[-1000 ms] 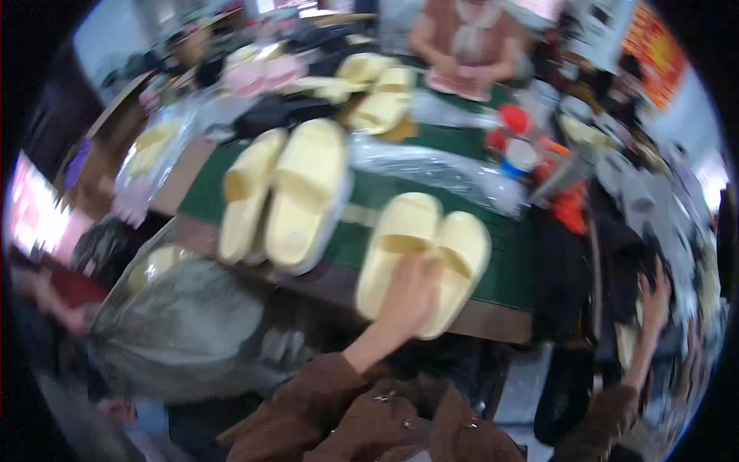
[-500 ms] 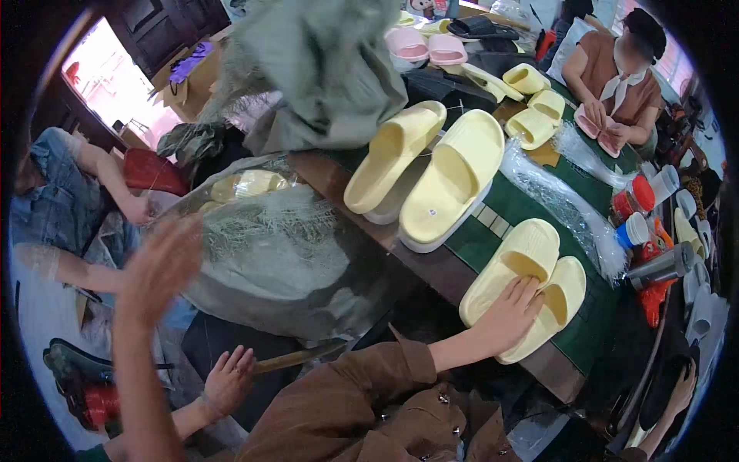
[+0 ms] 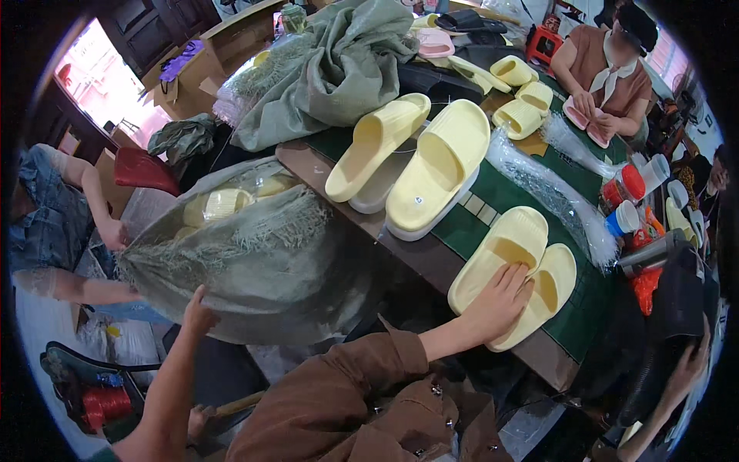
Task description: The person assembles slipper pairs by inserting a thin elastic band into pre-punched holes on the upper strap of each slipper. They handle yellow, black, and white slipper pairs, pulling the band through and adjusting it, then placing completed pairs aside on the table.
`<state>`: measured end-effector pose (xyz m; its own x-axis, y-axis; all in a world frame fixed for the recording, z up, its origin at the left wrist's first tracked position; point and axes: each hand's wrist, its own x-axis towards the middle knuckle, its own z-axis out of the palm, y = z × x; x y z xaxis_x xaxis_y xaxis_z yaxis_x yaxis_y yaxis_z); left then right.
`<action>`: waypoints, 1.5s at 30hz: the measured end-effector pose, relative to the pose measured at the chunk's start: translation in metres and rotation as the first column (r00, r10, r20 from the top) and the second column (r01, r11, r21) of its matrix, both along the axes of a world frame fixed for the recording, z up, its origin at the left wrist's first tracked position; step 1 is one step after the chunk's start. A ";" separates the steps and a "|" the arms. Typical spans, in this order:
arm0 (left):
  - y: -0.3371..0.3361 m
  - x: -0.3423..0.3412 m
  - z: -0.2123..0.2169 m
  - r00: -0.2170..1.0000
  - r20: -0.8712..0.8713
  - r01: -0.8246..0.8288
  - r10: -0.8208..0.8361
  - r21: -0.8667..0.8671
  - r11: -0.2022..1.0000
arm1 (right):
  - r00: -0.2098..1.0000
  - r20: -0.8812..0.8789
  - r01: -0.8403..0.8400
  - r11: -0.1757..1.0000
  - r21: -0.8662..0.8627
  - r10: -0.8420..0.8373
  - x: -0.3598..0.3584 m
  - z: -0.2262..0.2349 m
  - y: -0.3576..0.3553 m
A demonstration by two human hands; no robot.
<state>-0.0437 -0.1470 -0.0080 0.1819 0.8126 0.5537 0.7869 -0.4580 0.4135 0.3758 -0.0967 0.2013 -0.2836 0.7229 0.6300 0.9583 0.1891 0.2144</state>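
My right hand (image 3: pixel 500 302) lies flat, fingers apart, on a pair of pale yellow slippers (image 3: pixel 512 246) at the near edge of the green-topped table (image 3: pixel 585 327). My left hand (image 3: pixel 198 312) reaches to the lower rim of a big grey-green woven sack (image 3: pixel 254 262) and touches it; its grip is not clear. The sack lies open on its side, with bagged yellow slippers (image 3: pixel 219 204) inside. A person in denim on the left holds the sack's mouth with both hands (image 3: pixel 115 233).
Two larger yellow slippers (image 3: pixel 431 165) lie further along the table beside clear plastic bags (image 3: pixel 554 200). Another grey-green sack (image 3: pixel 339 69) is heaped behind. A seated person (image 3: pixel 604 69) across handles pink slippers. Bottles and cups (image 3: pixel 627 200) stand at right. Cardboard boxes (image 3: pixel 192 69) are at far left.
The view has swung left and down onto the sack. My left hand has dropped from in the air to the sack's rim. My right hand has stayed on the yellow pair.
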 end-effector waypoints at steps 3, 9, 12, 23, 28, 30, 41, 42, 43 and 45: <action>0.001 0.002 -0.002 1.000 0.001 0.003 -0.003 0.009 1.000 | 0.959 -0.275 -0.003 0.973 -0.230 -0.062 -0.126 -0.006 -0.025; 0.001 0.004 -0.008 1.000 0.026 -0.009 0.009 0.005 1.000 | 0.866 -0.486 -0.315 0.882 -0.350 0.116 -0.181 -0.103 -0.022; -0.003 0.002 -0.001 1.000 0.018 -0.014 0.014 0.004 1.000 | 0.855 -0.512 -0.275 0.908 -0.316 0.081 -0.188 -0.134 -0.026; -0.001 0.002 0.001 0.999 0.014 -0.036 0.036 0.000 0.999 | 0.847 -0.513 -0.236 0.963 -0.126 0.141 -0.211 -0.119 -0.025; 0.000 0.001 0.000 1.000 0.021 -0.020 0.020 -0.009 1.000 | 0.787 -0.616 -0.278 0.910 -0.308 0.032 -0.210 -0.142 -0.010; 0.000 0.002 0.000 1.000 0.026 -0.010 0.011 -0.007 1.000 | 0.693 -0.721 -0.341 0.877 -0.339 -0.009 -0.204 -0.166 0.001; -0.002 0.003 0.003 0.997 0.075 -0.014 0.015 -0.009 1.000 | 0.737 -0.676 -0.237 0.937 -0.257 0.001 -0.192 -0.165 0.010; -0.002 0.004 0.002 0.996 0.084 -0.018 0.018 -0.003 1.000 | 0.705 -0.708 -0.239 0.922 -0.304 -0.050 -0.194 -0.170 0.013; -0.002 0.005 0.001 0.998 0.056 -0.021 0.021 -0.007 1.000 | 0.673 -0.733 -0.239 0.906 -0.349 -0.105 -0.196 -0.173 0.013; -0.002 0.004 -0.002 0.998 0.057 -0.020 0.020 -0.003 1.000 | 0.648 -0.755 -0.257 0.903 -0.344 -0.103 -0.198 -0.183 0.015</action>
<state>-0.0400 -0.1493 -0.0102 0.1336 0.8174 0.5603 0.7712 -0.4409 0.4592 0.1782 -0.0815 0.0187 0.0820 0.9448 0.3174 0.7258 0.1616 -0.6686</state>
